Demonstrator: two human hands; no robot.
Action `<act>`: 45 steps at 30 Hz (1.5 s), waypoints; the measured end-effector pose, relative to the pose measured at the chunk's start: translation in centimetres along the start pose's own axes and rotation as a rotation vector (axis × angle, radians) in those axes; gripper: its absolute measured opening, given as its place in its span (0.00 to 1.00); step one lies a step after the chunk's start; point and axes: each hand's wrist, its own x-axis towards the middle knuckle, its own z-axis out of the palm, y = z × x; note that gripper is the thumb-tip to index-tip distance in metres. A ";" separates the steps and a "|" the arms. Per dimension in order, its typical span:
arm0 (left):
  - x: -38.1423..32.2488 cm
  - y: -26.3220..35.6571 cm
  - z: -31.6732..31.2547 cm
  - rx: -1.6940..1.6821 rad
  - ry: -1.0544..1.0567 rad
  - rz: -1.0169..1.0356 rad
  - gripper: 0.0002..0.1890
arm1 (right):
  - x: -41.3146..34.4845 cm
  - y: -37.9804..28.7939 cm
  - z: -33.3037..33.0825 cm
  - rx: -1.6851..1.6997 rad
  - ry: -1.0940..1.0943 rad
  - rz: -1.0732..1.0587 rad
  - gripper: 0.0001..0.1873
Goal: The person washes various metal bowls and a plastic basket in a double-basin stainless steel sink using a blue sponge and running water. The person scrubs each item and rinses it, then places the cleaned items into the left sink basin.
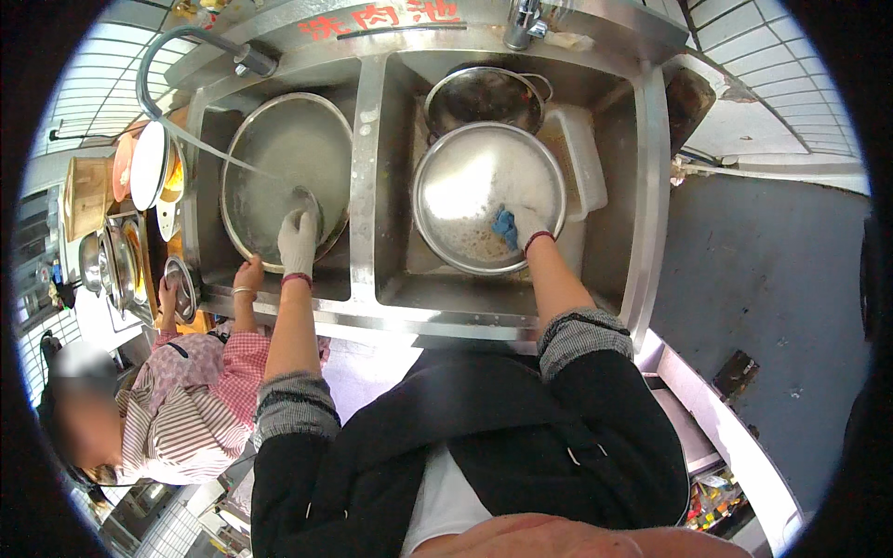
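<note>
My left hand (298, 240), in a white glove, grips a small metal bowl (312, 202) inside a large round metal basin (241, 240) of cloudy water. A stream from the left faucet (150, 91) runs into this basin. My right hand (529, 224), also gloved, holds a blue cloth (505, 227) against the inside of a second round metal basin (425, 227), where white suds spread over the water. The glove hides part of the cloth.
A metal colander (485, 80) and a white plastic container (582, 164) share the right sink compartment, split from the left by a steel divider (363, 181). At left, a co-worker's hand (249, 274) is by the sink's front edge; their other hand (167, 298) holds metal bowls (183, 286).
</note>
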 end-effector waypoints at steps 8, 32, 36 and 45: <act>-4.1 6.6 -1.2 -0.041 -0.172 0.314 0.15 | 5.3 0.0 0.0 -1.059 0.520 -0.236 0.17; -10.0 9.4 3.5 -0.460 -0.462 0.128 0.12 | 0.2 -8.2 2.0 -1.540 0.640 -0.570 0.14; -10.1 9.8 3.2 -0.460 -0.467 0.137 0.12 | 1.4 -7.3 1.1 -1.573 0.715 -0.636 0.14; -10.7 10.5 4.5 -0.448 -0.479 0.131 0.14 | 3.9 -7.0 -1.1 -1.662 0.684 -0.628 0.14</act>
